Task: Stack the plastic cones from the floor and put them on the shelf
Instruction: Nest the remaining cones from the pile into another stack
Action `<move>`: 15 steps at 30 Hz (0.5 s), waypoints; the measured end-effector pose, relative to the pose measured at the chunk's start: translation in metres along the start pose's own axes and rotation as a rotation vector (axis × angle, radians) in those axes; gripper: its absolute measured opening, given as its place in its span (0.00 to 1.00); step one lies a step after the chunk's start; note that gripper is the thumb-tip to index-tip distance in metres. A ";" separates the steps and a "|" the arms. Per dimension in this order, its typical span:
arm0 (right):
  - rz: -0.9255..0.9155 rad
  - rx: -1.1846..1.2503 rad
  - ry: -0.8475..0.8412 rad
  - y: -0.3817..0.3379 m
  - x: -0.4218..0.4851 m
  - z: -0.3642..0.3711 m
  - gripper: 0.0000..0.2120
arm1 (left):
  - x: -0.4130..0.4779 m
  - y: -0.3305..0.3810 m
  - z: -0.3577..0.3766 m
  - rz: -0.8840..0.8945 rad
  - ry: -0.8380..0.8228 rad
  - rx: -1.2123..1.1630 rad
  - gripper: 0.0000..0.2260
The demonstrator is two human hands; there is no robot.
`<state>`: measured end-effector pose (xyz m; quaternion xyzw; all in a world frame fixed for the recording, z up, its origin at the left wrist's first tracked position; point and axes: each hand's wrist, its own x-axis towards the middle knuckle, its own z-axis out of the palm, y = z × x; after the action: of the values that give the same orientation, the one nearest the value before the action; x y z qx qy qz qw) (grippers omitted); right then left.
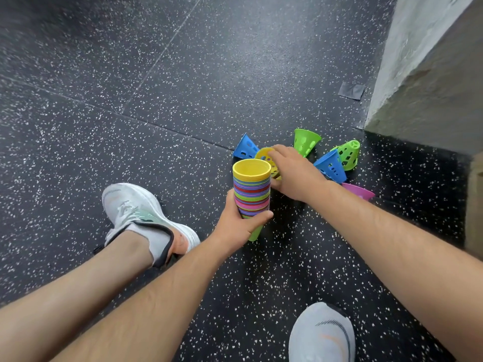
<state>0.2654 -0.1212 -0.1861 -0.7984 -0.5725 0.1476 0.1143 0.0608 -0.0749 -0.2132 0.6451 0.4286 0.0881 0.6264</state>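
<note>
My left hand (239, 223) grips the lower part of a tall stack of nested plastic cones (251, 190), many colours with a yellow one on top, wide mouth up. My right hand (294, 173) reaches over a loose yellow cone (264, 155) lying on its side just behind the stack, with fingers curled round its rim. Other loose cones lie around it on the floor: a blue cone (245, 147), a green cone (305, 141), a second green cone (349, 154), a second blue cone (331, 167) and a purple cone (359, 191) partly under my right forearm.
The floor (130, 100) is black rubber with white speckles. A grey-white wall corner (423, 82) rises at the right, with a patch of tape (351, 90) near its base. My left shoe (141, 212) and right shoe (322, 333) stand close to the stack.
</note>
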 end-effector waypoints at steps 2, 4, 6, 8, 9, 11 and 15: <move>0.075 0.108 0.088 0.000 -0.004 -0.009 0.31 | -0.001 0.001 0.000 -0.007 -0.007 0.006 0.37; 0.141 0.238 0.252 0.001 -0.008 -0.019 0.29 | -0.003 0.004 0.000 -0.002 -0.027 0.019 0.37; 0.232 0.385 0.390 0.000 -0.014 -0.032 0.27 | -0.003 0.003 0.002 0.019 -0.053 0.034 0.34; 0.335 0.502 0.445 -0.002 -0.020 -0.047 0.27 | -0.003 0.005 0.003 0.047 -0.073 0.074 0.32; 0.369 0.545 0.454 -0.004 -0.025 -0.055 0.29 | -0.003 0.005 0.004 0.057 -0.082 0.094 0.32; 0.378 0.606 0.452 -0.009 -0.034 -0.068 0.32 | -0.003 0.006 0.006 0.071 -0.094 0.117 0.32; 0.294 0.646 0.347 -0.021 -0.049 -0.072 0.37 | -0.004 0.010 0.009 0.086 -0.100 0.112 0.34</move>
<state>0.2582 -0.1617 -0.1065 -0.8078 -0.3483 0.1978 0.4325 0.0683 -0.0830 -0.2046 0.7006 0.3730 0.0587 0.6054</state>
